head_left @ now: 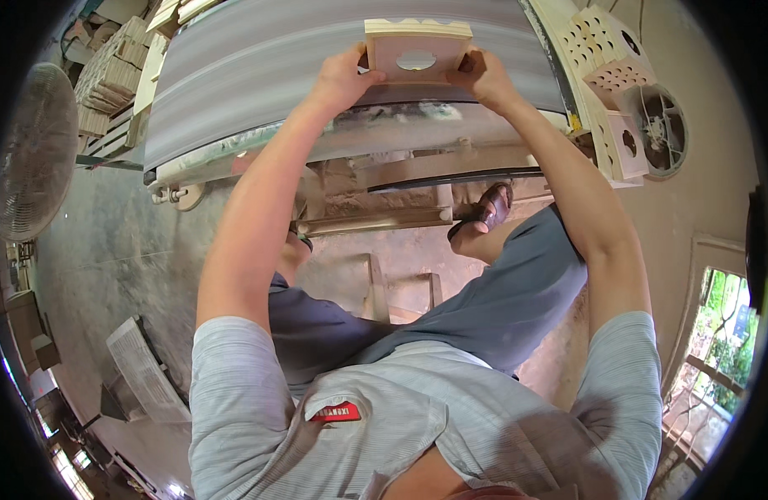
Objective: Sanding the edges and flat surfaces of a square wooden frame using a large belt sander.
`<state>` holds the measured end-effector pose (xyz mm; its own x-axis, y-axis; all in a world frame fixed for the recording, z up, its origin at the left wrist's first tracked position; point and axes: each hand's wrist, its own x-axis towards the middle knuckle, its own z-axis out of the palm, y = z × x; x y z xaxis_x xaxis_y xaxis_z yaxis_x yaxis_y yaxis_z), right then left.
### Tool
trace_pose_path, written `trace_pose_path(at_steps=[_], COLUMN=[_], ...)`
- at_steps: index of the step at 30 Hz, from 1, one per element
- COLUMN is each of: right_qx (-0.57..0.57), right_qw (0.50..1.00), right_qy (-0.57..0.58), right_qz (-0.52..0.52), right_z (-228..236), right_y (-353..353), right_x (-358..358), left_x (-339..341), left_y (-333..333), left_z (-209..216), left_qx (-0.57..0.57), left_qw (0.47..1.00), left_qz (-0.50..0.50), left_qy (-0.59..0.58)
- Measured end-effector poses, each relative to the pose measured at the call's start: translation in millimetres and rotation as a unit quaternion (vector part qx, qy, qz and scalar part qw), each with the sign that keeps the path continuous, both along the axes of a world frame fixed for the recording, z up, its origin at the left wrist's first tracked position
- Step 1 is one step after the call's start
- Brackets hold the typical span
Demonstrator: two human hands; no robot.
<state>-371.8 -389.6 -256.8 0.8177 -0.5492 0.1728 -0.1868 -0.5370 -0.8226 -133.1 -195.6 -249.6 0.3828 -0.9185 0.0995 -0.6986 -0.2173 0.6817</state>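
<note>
Between my two hands is a small pale wooden box [418,42] with an oval hole in its face and a notched, wavy far edge. My left hand [347,78] grips its left side, with the thumb along the near lower corner. On the right side my right hand [485,77] holds it in the same way, fingers bent round the edge. The box is over the near part of a wide grey belt [267,71] with lengthwise streaks, and seems to rest on it. Its underside is hidden, so contact cannot be made out fully.
Wooden pieces with round holes [596,42] stand along the belt's right side, near a round wall fan [659,129]. A large caged fan [35,154] is at the left. Stacked wooden boards [113,71] lie beyond it. The belt's roller [375,133] runs before my legs.
</note>
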Motion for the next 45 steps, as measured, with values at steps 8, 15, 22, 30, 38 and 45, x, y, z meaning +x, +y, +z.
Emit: trace_pose_path(at_steps=[8,15,22,30,38,45], right_qx=[-0.016,-0.004,-0.048,-0.026,0.025,-0.137], right_qw=[0.999,1.000,0.998,1.000,0.997,0.990], right_qy=[0.037,0.012,-0.010,0.000,-0.068,-0.011], right_qz=[0.006,0.026,0.041,-0.010,0.022,0.034], right_z=[11.3,3.8,-3.8,-15.1,-29.6,4.8], right_y=[40.9,70.4,52.9,-17.8,-9.2,71.5], right_x=[37.5,79.3,54.6,-36.6,1.2,79.2], left_x=[32.2,67.7,36.8,-19.3,14.1,67.5], left_y=[42.3,84.6,75.2,-2.9,25.2,100.1], left_z=[9.2,1.9,8.0,-3.4,0.1,13.8], left_qx=[0.034,-0.005,0.036,-0.041,-0.040,0.021], left_qw=[0.999,0.998,0.989,0.999,0.999,0.999], left_qz=[0.028,0.039,0.067,-0.026,-0.004,0.035], left_qy=[0.017,0.041,0.124,0.021,0.009,0.008])
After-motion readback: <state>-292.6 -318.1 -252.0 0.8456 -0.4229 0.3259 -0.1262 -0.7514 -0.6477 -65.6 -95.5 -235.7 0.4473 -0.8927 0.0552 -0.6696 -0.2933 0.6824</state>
